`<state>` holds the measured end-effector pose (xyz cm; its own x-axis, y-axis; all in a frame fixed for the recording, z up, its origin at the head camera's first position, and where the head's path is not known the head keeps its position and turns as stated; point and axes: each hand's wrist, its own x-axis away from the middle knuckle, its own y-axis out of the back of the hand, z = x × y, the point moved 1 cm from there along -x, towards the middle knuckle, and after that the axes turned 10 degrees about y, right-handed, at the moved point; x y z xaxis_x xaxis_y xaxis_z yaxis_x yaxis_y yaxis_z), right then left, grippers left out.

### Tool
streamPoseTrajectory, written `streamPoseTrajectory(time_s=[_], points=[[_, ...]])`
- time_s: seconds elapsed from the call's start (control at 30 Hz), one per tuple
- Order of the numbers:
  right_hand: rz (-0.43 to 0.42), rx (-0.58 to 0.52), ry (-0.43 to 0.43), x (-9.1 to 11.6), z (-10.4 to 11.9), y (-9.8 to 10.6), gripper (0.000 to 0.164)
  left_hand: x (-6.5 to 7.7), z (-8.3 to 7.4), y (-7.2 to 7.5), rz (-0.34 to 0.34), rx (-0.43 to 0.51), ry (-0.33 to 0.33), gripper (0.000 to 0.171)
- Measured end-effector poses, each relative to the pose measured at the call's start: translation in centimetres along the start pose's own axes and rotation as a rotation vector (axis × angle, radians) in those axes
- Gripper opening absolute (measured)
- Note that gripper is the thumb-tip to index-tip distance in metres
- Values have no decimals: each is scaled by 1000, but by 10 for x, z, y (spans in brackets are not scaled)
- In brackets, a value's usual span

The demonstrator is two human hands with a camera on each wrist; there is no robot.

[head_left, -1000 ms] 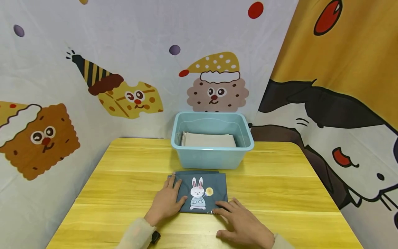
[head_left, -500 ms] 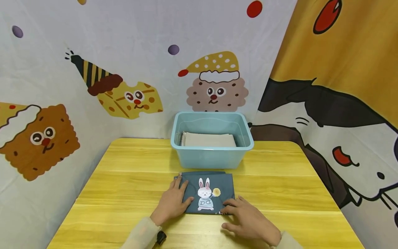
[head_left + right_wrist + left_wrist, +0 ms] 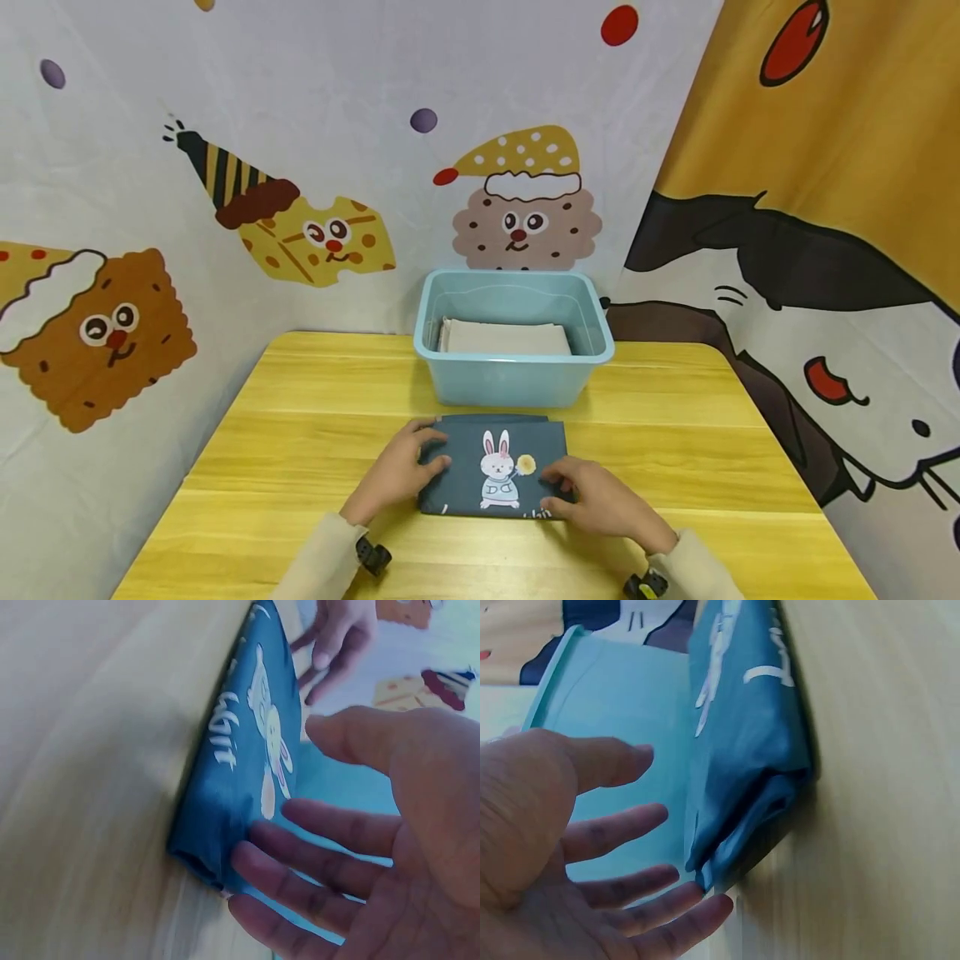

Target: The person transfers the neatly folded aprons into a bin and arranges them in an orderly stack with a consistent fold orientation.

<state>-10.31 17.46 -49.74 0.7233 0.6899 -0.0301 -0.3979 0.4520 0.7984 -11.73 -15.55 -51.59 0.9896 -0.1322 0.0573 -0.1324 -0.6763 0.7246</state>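
A folded dark blue-grey cloth (image 3: pixel 468 471) with a white rabbit print and some white lettering lies flat on the table in front of the bin. My left hand (image 3: pixel 399 468) is at its left edge, fingers loosely bent, thumb over the side of the cloth. In the left wrist view, those fingers (image 3: pixel 622 832) are spread apart, with the fingertips near the folded end. At the opposite edge is my right hand (image 3: pixel 596 496), thumb and fingers apart around the lower right corner. The right wrist view shows its fingertips (image 3: pixel 251 859) right at the cloth's side.
Behind the cloth stands a light blue plastic bin (image 3: pixel 510 383), close to the back edge of the wooden table (image 3: pixel 300 417). Folded off-white cloth (image 3: pixel 502 339) lies inside it. A curtain (image 3: pixel 337 125) printed with cartoon figures hangs behind and beside the table.
The dark cloth has shifted a little to the right. My left hand has drawn back from its top to the left edge, and my right hand has moved up along the right edge.
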Motion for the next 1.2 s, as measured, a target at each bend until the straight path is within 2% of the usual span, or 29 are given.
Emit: streamPoseTrajectory(time_s=[0.1, 0.2, 0.4, 0.5, 0.6, 0.7, 0.87, 1.07, 1.2], points=[[-36, -40, -62, -3, -7, 2, 47, 0, 3, 5, -39, 93, 39, 31], [-71, -69, -149, -4, -12, 3, 56, 2, 6, 8, -46, 196, 113, 33], [-179, -160, -336, -4, -17, 0, 70, 7, 11, 10, 71, 473, 324, 49], [-224, -226, -412, -5, -19, 0, 72, 9, 12, 11, 119, 577, 400, 55], [-246, -277, -475, -6, -19, 0, 71, 11, 10, 11, 147, 614, 448, 59], [-255, -350, -528, -9, -17, 0, 73, 10, 7, 11, 165, 611, 485, 61], [-265, -473, -610, -13, -14, 0, 76, 10, -3, 9, 157, 584, 509, 65], [-270, -502, -656, -15, -12, 1, 78, 11, -8, 7, 129, 639, 522, 67], [-278, -472, -660, -14, -10, 3, 77, 11, -8, 6, 92, 646, 556, 64]])
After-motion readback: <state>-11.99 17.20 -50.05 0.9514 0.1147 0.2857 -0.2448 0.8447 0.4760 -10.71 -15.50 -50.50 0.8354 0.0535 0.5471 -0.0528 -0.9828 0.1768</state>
